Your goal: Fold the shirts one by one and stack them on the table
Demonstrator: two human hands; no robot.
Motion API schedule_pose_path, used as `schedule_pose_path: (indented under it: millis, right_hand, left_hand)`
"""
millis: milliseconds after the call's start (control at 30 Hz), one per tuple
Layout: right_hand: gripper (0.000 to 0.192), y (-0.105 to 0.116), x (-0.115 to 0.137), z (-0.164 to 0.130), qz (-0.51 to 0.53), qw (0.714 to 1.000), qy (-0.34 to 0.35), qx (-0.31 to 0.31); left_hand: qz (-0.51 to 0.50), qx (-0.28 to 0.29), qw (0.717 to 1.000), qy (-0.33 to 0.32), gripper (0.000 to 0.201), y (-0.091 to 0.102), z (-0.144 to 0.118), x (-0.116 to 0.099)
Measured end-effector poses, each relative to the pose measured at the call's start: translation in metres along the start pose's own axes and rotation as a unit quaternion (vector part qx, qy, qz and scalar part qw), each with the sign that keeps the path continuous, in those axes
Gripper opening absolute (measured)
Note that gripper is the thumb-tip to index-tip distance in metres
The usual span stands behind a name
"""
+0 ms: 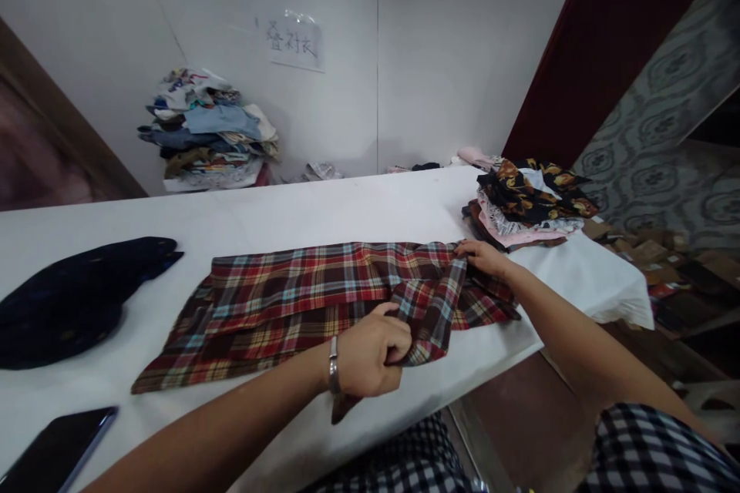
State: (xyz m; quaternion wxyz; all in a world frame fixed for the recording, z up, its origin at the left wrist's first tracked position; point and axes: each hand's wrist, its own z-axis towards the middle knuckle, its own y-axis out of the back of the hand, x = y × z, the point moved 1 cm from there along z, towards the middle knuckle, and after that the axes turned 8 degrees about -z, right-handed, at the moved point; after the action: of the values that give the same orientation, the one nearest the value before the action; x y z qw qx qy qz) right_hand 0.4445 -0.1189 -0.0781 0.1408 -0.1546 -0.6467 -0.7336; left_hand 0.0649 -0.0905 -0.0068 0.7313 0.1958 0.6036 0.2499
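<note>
1. A red plaid shirt point(301, 300) lies spread across the white table point(347, 208), near its front edge.
2. The left hand point(370, 354) is closed, pinching a folded sleeve of the shirt at the near edge.
3. The right hand point(482, 256) presses flat, fingers gripping the shirt's far right edge.
4. A stack of folded clothes point(529, 204) sits just beyond the right hand.
5. A dark garment point(69, 300) and a phone point(55, 451) lie left.

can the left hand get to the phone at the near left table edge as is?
Probably yes, once it lets go: the left hand grips the plaid shirt, and only bare white table lies between it and the phone.
</note>
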Motion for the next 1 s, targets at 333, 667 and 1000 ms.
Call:
schedule_pose_path:
  millis: [333, 667, 1000]
  right_hand:
    - [0.032, -0.01, -0.011, 0.001, 0.064, 0.995, -0.072, -0.017]
    - [0.032, -0.012, -0.015, -0.002, 0.069, 0.994, -0.089, -0.015]
    - [0.023, -0.003, -0.01, -0.003, 0.089, 0.992, -0.089, 0.032]
  left_hand:
    - [-0.13, -0.008, 0.99, 0.059, 0.029, 0.002, -0.006, 0.018]
    - [0.063, 0.02, 0.996, 0.055, 0.033, 0.0, -0.008, -0.005]
    - [0.16, -0.073, 0.962, 0.208, 0.048, 0.083, -0.069, -0.042]
